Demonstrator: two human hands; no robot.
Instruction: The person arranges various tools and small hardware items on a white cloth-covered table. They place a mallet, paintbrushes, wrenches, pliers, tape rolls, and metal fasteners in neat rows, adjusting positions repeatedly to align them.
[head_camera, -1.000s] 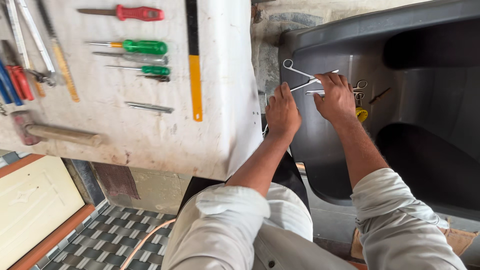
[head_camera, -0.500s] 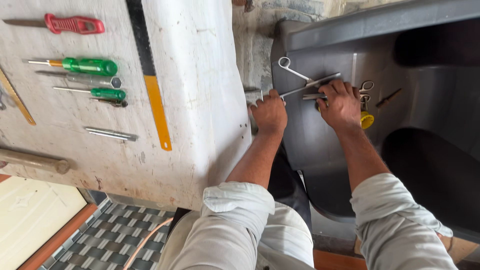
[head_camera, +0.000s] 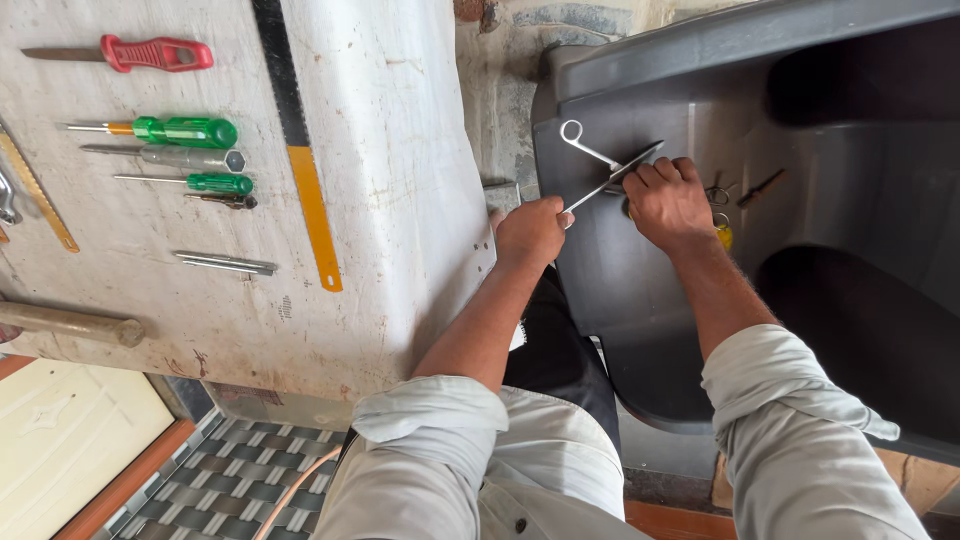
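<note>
Scissors (head_camera: 608, 172), steel, ring-handled: blades parted, lying slantwise against the dark grey moulded plastic panel (head_camera: 640, 290), one handle loop up-left, free.

Since a second ago the left hand (head_camera: 530, 232) has drawn back off the grey panel (head_camera: 640, 290) and now pinches the lower handle of the scissors (head_camera: 607, 170). The right hand (head_camera: 668, 202) has closed into a fist over the blades. The scissors have swung, their free ring now up-left of the right hand.
</note>
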